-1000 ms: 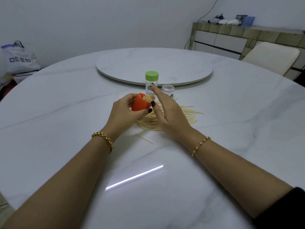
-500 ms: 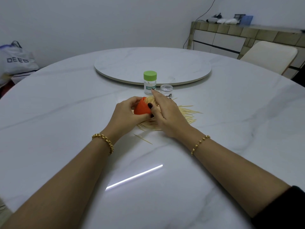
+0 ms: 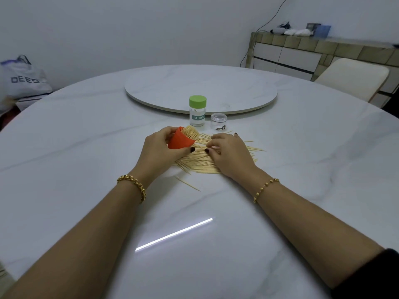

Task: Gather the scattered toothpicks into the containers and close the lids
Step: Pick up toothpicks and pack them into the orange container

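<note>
marble table, left hand fingers round tilted orange container, mouth up-right; right hand fingers pinching crosswise toothpicks

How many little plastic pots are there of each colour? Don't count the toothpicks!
Orange pot: 1
Jar with green lid: 1
Small clear pot: 1
Total: 3
</note>
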### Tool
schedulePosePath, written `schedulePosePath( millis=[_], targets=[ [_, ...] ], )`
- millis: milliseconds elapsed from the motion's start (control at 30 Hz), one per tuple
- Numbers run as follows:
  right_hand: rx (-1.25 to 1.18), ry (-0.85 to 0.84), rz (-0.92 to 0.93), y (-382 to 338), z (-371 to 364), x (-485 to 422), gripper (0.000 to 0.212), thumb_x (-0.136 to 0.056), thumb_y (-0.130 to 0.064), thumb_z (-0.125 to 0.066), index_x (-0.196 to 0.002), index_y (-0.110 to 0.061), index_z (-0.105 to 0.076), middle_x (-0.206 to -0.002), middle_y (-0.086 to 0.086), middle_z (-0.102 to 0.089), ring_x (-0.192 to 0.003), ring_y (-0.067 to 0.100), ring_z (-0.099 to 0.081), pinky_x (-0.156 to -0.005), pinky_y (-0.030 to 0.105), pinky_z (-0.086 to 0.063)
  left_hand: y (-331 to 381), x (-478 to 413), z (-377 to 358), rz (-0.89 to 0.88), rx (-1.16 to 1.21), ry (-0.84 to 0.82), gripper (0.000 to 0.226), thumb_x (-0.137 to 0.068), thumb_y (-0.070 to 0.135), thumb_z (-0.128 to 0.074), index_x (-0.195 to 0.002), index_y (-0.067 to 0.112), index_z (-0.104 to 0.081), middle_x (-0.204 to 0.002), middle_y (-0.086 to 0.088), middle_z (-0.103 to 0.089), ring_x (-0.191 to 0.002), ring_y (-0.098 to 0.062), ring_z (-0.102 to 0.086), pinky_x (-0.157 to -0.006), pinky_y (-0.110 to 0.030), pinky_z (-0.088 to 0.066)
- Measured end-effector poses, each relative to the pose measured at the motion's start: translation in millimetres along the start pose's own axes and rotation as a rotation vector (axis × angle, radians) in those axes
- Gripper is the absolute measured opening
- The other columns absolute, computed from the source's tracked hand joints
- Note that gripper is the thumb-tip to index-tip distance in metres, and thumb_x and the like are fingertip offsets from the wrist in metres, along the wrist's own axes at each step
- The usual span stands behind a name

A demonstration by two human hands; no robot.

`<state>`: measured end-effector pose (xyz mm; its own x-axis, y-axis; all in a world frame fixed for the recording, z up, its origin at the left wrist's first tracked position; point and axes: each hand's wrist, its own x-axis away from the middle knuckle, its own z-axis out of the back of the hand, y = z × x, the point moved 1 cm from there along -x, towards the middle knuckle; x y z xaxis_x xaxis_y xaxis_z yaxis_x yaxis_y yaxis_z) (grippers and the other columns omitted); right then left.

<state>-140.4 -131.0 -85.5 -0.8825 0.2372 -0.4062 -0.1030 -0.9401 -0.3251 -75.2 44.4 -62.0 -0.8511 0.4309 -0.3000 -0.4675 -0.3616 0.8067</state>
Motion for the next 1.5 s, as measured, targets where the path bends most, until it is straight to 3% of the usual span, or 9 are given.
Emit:
schedulePosePath(
  millis=[200,267,467,633,733,900,1233,1433,1500],
  targets=[
    [-0.022,0.077,-0.018,0,5,0,0.016,-0.090,-0.023,-0.062,-0.097,-0.015,-0.074,-0.109,0.000,-0.066,-0.104,0.019,-0.055,-0.105,0.037,-0.034,1,1,-1,-0.001,-0.001,-0.019,0.061,-0.071,0.027,-0.083,-0.126,0.018,-0.058,-0.118,0.002,-0.062,-0.105,-0.010,-0.056,-0.066,-0.003,-0.040],
    [-0.011,0.085,-0.036,0,6,0,0.015,-0.090,-0.023,-0.063,-0.097,-0.015,-0.074,-0.106,0.002,-0.066,-0.102,0.022,-0.054,-0.094,0.032,-0.039,0,1,-2,-0.003,-0.001,-0.024,0.062,-0.071,0.029,-0.083,-0.127,0.018,-0.057,-0.120,0.001,-0.062,-0.107,-0.011,-0.056,-0.069,-0.004,-0.039],
    [0.002,0.098,-0.068,4,6,-2,0.015,-0.091,-0.021,-0.061,-0.096,-0.015,-0.074,-0.095,0.004,-0.069,-0.099,0.024,-0.054,-0.078,0.032,-0.042,-1,1,-2,-0.001,0.001,-0.032,0.064,-0.071,0.030,-0.083,-0.128,0.018,-0.057,-0.121,0.001,-0.061,-0.109,-0.013,-0.056,-0.075,-0.008,-0.040],
    [-0.074,0.203,-0.116,7,12,-2,0.016,-0.092,-0.017,-0.058,-0.090,-0.016,-0.074,-0.080,0.005,-0.071,-0.082,0.025,-0.058,-0.095,0.030,-0.040,-1,1,-2,0.002,0.008,-0.036,0.062,-0.070,0.029,-0.083,-0.126,0.019,-0.058,-0.117,0.003,-0.061,-0.108,-0.012,-0.056,-0.072,-0.005,-0.040],
    [-0.111,0.276,-0.106,8,15,-2,0.015,-0.090,-0.017,-0.060,-0.092,-0.016,-0.075,-0.082,0.005,-0.073,-0.084,0.027,-0.061,-0.075,0.033,-0.047,-1,1,-2,0.000,0.011,-0.035,0.061,-0.071,0.027,-0.083,-0.125,0.019,-0.058,-0.115,0.004,-0.062,-0.106,-0.010,-0.057,-0.068,-0.002,-0.040],
    [-0.205,0.409,-0.047,5,18,-1,0.013,-0.085,-0.012,-0.062,-0.085,-0.013,-0.075,-0.076,0.006,-0.073,-0.072,0.027,-0.066,-0.065,0.041,-0.052,0,2,-2,-0.012,0.008,-0.039,0.062,-0.071,0.028,-0.083,-0.126,0.018,-0.058,-0.115,0.004,-0.061,-0.106,-0.010,-0.056,-0.069,-0.002,-0.040],
    [-0.365,0.460,0.007,4,17,-1,0.016,-0.084,-0.011,-0.059,-0.088,-0.011,-0.075,-0.078,0.002,-0.074,-0.072,0.020,-0.068,-0.067,0.040,-0.054,-1,1,-2,-0.019,0.001,-0.040,0.061,-0.070,0.027,-0.083,-0.125,0.019,-0.058,-0.115,0.005,-0.061,-0.106,-0.009,-0.056,-0.065,-0.001,-0.039],
    [-0.216,0.436,0.173,-1,14,-2,0.020,-0.081,-0.003,-0.056,-0.089,-0.009,-0.074,-0.078,0.004,-0.071,-0.074,0.023,-0.060,-0.066,0.025,-0.043,-2,1,-3,-0.038,-0.009,-0.039,0.062,-0.069,0.029,-0.084,-0.125,0.018,-0.060,-0.115,0.003,-0.064,-0.106,-0.010,-0.057,-0.071,-0.004,-0.041],
    [-0.165,0.462,0.225,-4,15,-2,0.022,-0.080,0.001,-0.055,-0.087,-0.007,-0.074,-0.077,0.006,-0.069,-0.076,0.025,-0.058,-0.065,0.026,-0.043,-2,1,-3,-0.045,-0.013,-0.041,0.061,-0.069,0.028,-0.084,-0.124,0.018,-0.060,-0.114,0.004,-0.065,-0.106,-0.010,-0.058,-0.071,-0.003,-0.041]
  ],
)
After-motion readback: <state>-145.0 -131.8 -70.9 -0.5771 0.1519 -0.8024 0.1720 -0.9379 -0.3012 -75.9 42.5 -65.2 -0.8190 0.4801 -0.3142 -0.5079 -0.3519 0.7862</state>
